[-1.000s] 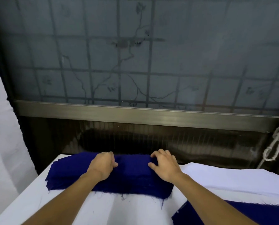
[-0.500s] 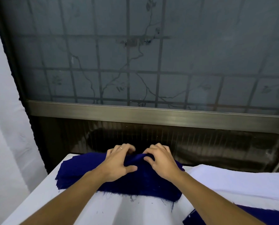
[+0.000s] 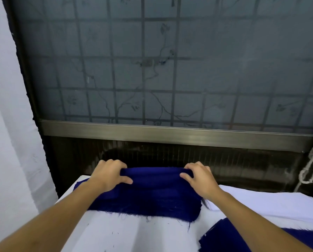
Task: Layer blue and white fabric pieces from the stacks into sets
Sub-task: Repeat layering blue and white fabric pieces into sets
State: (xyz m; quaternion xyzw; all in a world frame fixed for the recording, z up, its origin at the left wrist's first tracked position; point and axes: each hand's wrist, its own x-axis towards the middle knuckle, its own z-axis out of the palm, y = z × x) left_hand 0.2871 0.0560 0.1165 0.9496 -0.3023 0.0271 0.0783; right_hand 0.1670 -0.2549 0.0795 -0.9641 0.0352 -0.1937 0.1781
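Head view: stack of dark blue, frayed-edged fabric pieces (image 3: 152,199) lies at the far left of the white counter (image 3: 115,233). Left hand (image 3: 108,176) and right hand (image 3: 201,179) each pinch its raised far edge. Judged soft, light and limp; best held at both far corners.

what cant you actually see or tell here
Head view only.
1. Fingertips of left hand and right hand: curled behind the blue fabric.
2. Number of blue pieces gripped: layers too thin.
3. White stack: cut by right edge.
4. Second blue pile: cut by bottom edge and forearm.
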